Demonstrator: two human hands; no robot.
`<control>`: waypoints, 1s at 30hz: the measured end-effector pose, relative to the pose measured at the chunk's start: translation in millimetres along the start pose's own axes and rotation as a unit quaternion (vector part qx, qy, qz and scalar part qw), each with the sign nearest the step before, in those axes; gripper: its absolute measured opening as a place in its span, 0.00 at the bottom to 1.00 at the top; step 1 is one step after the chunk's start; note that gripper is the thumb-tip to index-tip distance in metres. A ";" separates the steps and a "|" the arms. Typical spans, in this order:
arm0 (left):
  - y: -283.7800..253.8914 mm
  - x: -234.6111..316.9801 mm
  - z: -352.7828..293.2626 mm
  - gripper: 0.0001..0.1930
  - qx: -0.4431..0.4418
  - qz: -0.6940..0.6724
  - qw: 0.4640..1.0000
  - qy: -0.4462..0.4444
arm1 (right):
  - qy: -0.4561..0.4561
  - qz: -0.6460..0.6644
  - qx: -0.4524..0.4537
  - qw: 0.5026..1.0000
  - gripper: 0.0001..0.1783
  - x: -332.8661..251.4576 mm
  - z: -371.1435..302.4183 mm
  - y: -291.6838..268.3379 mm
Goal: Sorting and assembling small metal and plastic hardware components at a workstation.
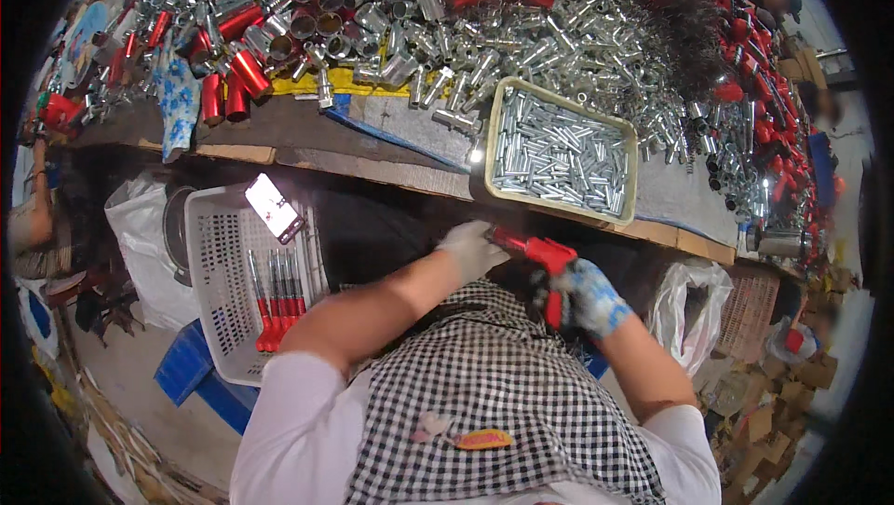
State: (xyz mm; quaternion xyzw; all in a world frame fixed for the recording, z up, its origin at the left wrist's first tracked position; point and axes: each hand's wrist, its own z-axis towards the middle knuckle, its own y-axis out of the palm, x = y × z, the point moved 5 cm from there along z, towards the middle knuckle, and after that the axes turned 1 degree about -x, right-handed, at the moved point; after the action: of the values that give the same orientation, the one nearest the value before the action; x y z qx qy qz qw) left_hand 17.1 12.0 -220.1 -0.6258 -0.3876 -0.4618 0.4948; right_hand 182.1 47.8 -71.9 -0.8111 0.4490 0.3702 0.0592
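Observation:
My right hand (pixel 596 300), in a blue-and-white glove, is wrapped around the grip of a red pistol-shaped tool (pixel 551 253) held above my lap. At the tool's dark front end, my left hand (pixel 471 250) in a pale glove has its fingers closed; what exactly lies in them is hidden. Just beyond the hands, a cream tray (pixel 491 156) full of short silvery metal pins (pixel 559 156) rests at the table's edge. Left of my left arm, several red-ended metal rods (pixel 270 319) lie in a white plastic basket (pixel 209 291).
Heaps of silvery metal fittings (pixel 540 48) and red tubes (pixel 250 72) cover the table. A lit phone (pixel 273 207) lies on the basket's rim. White bags (pixel 689 309) hang or stand at both sides under the table. Cardboard pieces (pixel 754 421) litter the floor at right.

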 end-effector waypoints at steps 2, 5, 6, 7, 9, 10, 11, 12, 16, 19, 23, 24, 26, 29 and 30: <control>47.9 -45.8 36.3 0.17 -0.039 -0.234 0.949 -0.210 | 0.050 0.246 0.092 0.964 0.25 57.3 53.1 -24.9; 112.6 -68.1 57.8 0.17 -0.097 -0.530 0.689 -0.484 | 0.067 0.270 0.112 0.954 0.19 95.8 81.6 -42.7; 118.3 -70.3 61.3 0.21 -0.111 -0.523 0.709 -0.461 | 0.070 0.271 0.115 0.953 0.19 98.2 81.2 -44.9; 126.6 -70.6 61.7 0.25 -0.126 -0.513 0.728 -0.437 | 0.079 0.304 0.171 0.934 0.18 102.4 76.8 -53.3; 166.3 -144.9 59.6 0.20 -0.123 -0.451 0.794 -0.389 | 0.102 0.331 0.218 0.913 0.16 104.1 77.9 -48.0; 169.1 -146.0 66.8 0.23 -0.122 -0.379 0.858 -0.324 | 0.100 0.320 0.209 0.919 0.15 101.6 77.8 -49.5; 173.1 -145.7 75.6 0.25 -0.120 -0.302 0.912 -0.251 | 0.095 0.309 0.201 0.925 0.15 97.4 77.4 -52.3; 184.8 -157.2 77.7 0.25 -0.124 -0.305 0.910 -0.252 | 0.097 0.294 0.198 0.930 0.14 93.3 77.7 -53.1; 236.0 -245.6 78.0 0.25 -0.127 -0.075 0.981 -0.126 | 0.104 0.291 0.192 0.931 0.13 109.0 92.7 -59.7; 255.0 -271.1 80.0 0.26 -0.126 -0.081 0.985 -0.080 | 0.122 0.271 0.180 0.938 0.12 100.8 93.7 -55.2; 241.0 -246.6 82.4 0.25 -0.144 -0.193 0.961 -0.136 | 0.061 0.297 0.171 0.937 0.12 102.5 95.6 -59.5; 234.3 -242.6 79.8 0.25 -0.147 -0.231 0.949 -0.158 | 0.092 0.267 0.182 0.942 0.13 101.3 95.0 -59.0; 216.5 -232.6 73.7 0.25 -0.151 -0.303 0.919 -0.200 | 0.123 0.237 0.191 0.945 0.14 101.0 97.5 -57.7; 187.1 -211.1 67.8 0.25 -0.155 -0.402 0.864 -0.260 | 0.090 0.278 0.164 0.942 0.13 106.0 112.1 -54.4; 179.3 -199.9 67.6 0.25 -0.156 -0.432 0.844 -0.278 | 0.074 0.287 0.132 0.946 0.13 109.8 122.3 -53.2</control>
State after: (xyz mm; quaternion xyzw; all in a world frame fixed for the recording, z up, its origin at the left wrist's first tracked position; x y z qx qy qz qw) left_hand 144.6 34.8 -464.9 -0.5660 -0.6631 -0.4898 0.0124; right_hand 191.7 56.4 -244.2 -0.6581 0.7106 0.2476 0.0236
